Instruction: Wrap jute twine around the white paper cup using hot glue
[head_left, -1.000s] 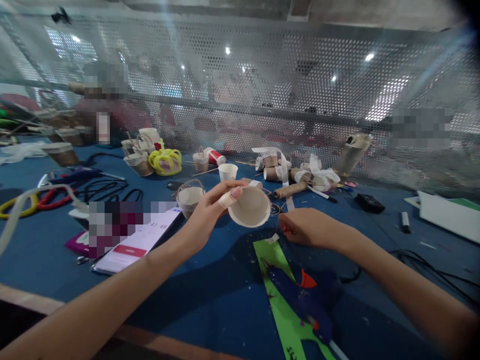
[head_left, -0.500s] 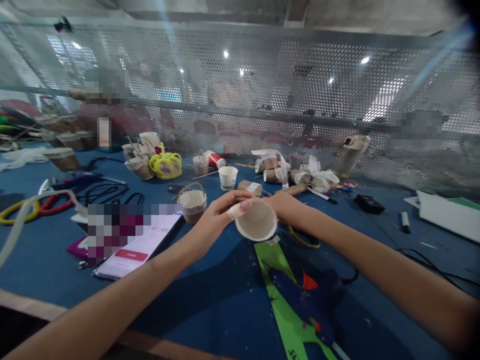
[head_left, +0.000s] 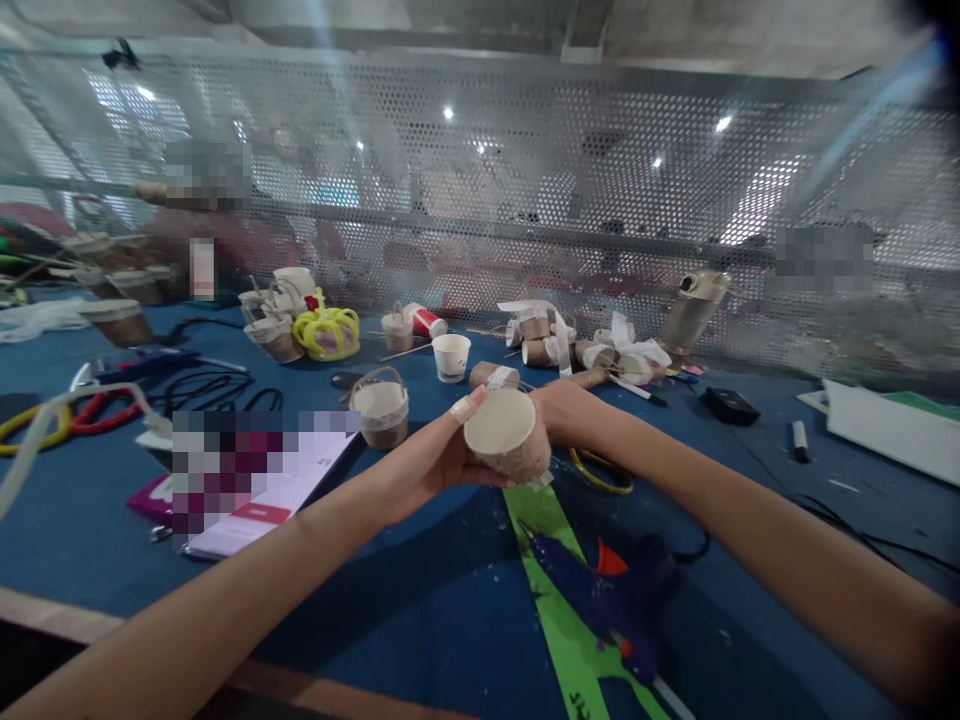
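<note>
A small paper cup point(head_left: 511, 440) with a brown-wrapped outside is held above the blue table, its white inside tilted toward me. My left hand point(head_left: 448, 445) grips it from the left, the bandaged thumb at the rim and fingers underneath. My right hand point(head_left: 553, 405) is at the cup's far right side; its fingers are mostly hidden behind the cup. Below the cup lies a green strip point(head_left: 551, 600), with a blue glue gun point(head_left: 592, 590) on it. A small basket point(head_left: 382, 412) with a twine handle stands left of my left hand.
A phone point(head_left: 259, 510) lies at left, near scissors point(head_left: 105, 410) and cables. Farther back are a yellow crown-like piece point(head_left: 327, 332), a white cup point(head_left: 451, 357) and several wrapped rolls. A yellow ring point(head_left: 600, 472), black box point(head_left: 729, 405) and marker point(head_left: 800, 440) are at right.
The cup has turned, so its opening faces more upward and its wrapped side shows. My left fingers have moved from above the cup to beneath it.
</note>
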